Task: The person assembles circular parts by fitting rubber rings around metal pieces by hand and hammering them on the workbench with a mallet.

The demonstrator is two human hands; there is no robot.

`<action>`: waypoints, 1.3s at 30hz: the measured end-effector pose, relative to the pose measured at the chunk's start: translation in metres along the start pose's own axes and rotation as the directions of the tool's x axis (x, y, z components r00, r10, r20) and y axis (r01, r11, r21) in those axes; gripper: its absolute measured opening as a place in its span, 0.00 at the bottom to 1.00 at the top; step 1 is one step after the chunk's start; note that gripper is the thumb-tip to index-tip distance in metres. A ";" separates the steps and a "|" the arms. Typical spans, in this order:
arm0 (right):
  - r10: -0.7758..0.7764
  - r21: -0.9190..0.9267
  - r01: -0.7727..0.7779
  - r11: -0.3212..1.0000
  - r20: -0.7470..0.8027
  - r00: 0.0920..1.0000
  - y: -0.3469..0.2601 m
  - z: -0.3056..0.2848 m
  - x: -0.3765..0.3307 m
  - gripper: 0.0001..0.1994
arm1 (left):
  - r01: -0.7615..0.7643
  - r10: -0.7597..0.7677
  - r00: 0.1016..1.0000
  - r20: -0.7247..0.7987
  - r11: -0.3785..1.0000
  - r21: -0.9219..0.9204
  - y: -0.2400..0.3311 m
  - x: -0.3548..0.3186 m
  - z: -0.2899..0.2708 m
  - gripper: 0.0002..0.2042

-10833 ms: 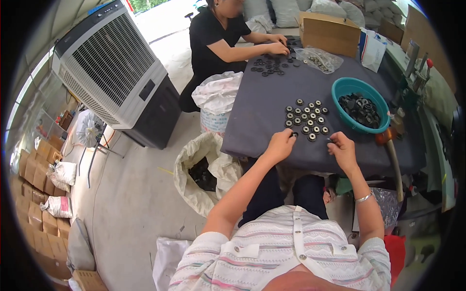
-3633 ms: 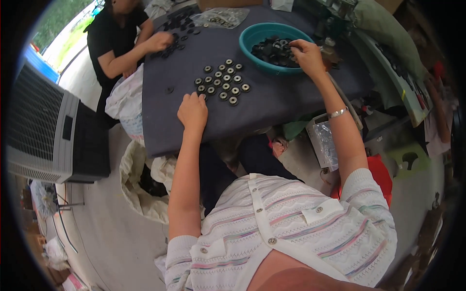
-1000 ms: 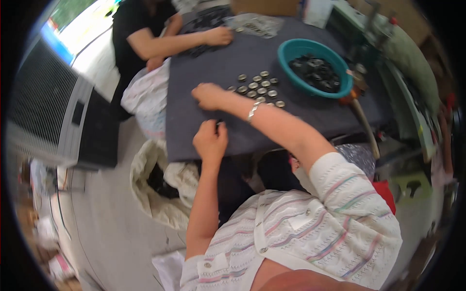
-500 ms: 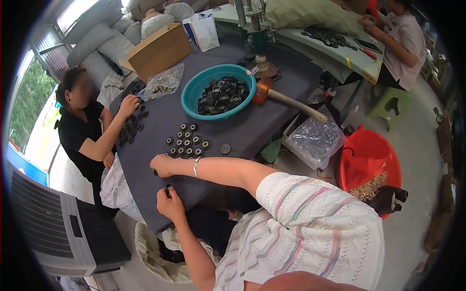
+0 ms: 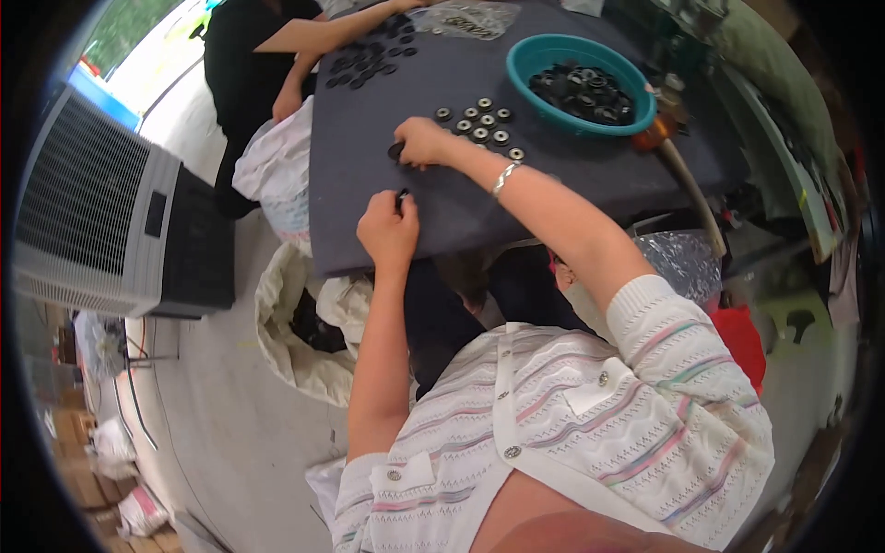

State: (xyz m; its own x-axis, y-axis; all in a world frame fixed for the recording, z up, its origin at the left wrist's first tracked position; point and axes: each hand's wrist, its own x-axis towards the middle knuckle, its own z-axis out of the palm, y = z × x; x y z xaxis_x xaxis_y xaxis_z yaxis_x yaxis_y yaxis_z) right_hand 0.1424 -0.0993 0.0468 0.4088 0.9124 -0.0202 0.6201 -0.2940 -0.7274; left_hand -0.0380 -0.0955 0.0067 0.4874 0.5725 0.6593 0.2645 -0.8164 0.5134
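Note:
My left hand [image 5: 387, 230] is closed, thumb and fingers pinching a small black disc [image 5: 402, 197] at the table's near edge. A little beyond it, my right hand [image 5: 427, 143] is closed too, its fingers on another black disc [image 5: 396, 150] just above or on the dark tabletop [image 5: 343, 198]; which of the two I cannot tell. Right of that hand lie several black discs with pale metal centres [image 5: 480, 135], partly hidden by my forearm. A teal basin [image 5: 522, 89] heaped with black discs [image 5: 585, 95] stands farther right.
A mallet [image 5: 653, 134] with a wooden handle leans beside the basin. Across the left side, a person's arm [image 5: 327, 35] reaches over more black discs [image 5: 373, 60] and a clear bag [image 5: 470, 18]. An open white sack [image 5: 277, 355] and a large air cooler [image 5: 92, 203] stand on the floor.
The view has swung down and to the left, so the table appears higher and farther right. Both hands keep their closed grips, the right still beyond the left.

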 end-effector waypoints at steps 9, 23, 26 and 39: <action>-0.057 -0.556 0.179 0.812 0.229 0.972 -0.007 -0.003 -0.004 0.19 | -0.029 0.030 1.000 0.007 0.999 -0.022 0.011 0.002 -0.001 0.08; -0.233 -0.591 0.311 0.744 0.206 0.950 -0.025 0.028 -0.005 0.15 | -0.022 0.021 1.000 0.009 0.997 0.068 -0.009 -0.010 -0.016 0.07; -0.066 -0.452 0.188 0.872 0.273 0.960 -0.012 -0.012 -0.006 0.10 | -0.003 0.004 1.000 0.007 0.999 -0.041 0.004 -0.001 -0.006 0.08; -0.222 -0.401 0.297 0.866 0.223 0.949 -0.026 0.050 0.001 0.13 | -0.040 0.042 0.998 0.036 0.998 -0.040 -0.009 -0.008 -0.012 0.06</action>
State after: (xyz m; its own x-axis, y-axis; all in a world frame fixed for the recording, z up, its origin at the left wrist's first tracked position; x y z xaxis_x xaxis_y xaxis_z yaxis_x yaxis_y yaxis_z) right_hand 0.0935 -0.0764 0.0312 0.1009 0.9948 -0.0112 0.9274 -0.0982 -0.3610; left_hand -0.0543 -0.0914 0.0034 0.5277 0.5348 0.6600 0.2112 -0.8351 0.5079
